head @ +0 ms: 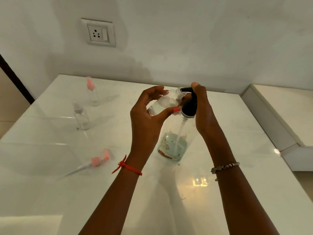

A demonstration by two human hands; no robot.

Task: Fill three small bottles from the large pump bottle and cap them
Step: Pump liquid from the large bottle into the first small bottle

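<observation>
Left hand holds a small clear plastic bottle up off the glossy white tabletop. The bottle is tipped on its side, thumb under, fingers curled over the body, open mouth at the spout of the black pump head. Right hand wraps that pump head from three o'clock, one fingertip on top, apparently set to press. Cannot tell whether liquid is coming out. The pump tops a large clear pump bottle standing upright near tabletop centre, with pale blue liquid only in its bottom part and a white dip tube reaching into it. Handling, by judgement: the small bottle looks light, thin-walled and smooth, likely slippery once wet, and a hard squeeze might dent it. Best taken round mid-body, mouth kept close to the spout. The large bottle is mostly empty, so probably light and prone to tip or skate on the shiny surface. It wants a straight downward press. At ten o'clock from it, well apart from the hands, stand a pink-capped small spray bottle and, nearer, a grey-capped small spray bottle; both look empty. At eight o'clock a loose pink spray cap with its tube lies flat, presumably belonging to the held bottle.
</observation>
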